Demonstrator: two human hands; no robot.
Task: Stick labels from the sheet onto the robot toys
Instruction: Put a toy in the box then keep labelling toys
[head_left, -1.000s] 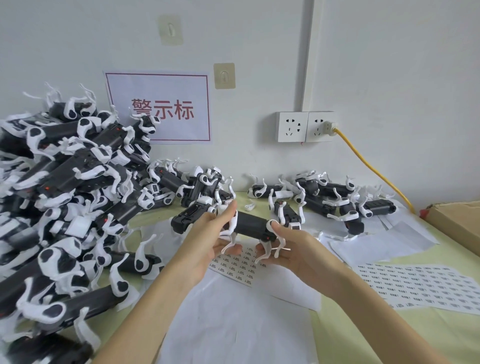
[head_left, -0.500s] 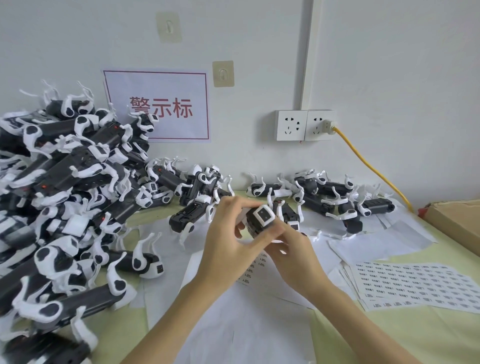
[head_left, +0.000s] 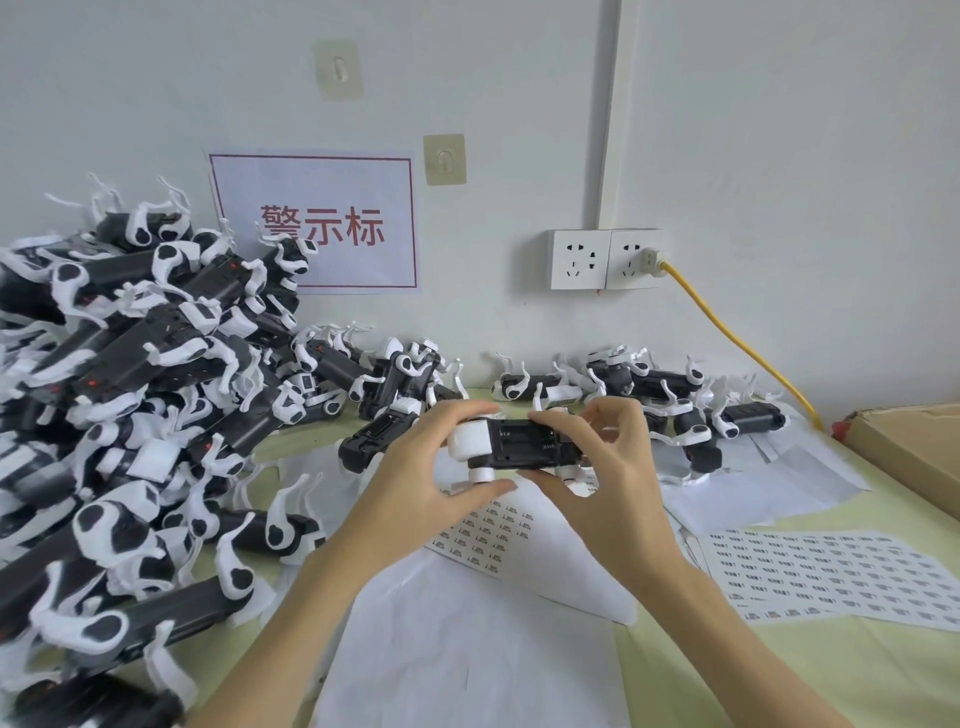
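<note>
Here, robot toy (head_left: 519, 444) gripped between both hands, above label sheet (head_left: 488, 530)

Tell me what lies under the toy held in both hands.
Under the held toy lies a label sheet on white paper. The left hand and right hand cover part of the sheet, so its far edge cannot be seen.

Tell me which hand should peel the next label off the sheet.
Probably the right hand: it only pinches one end of the toy, and the fuller label sheet lies on its side. The left hand grips the toy's white end and can steady it.
</note>
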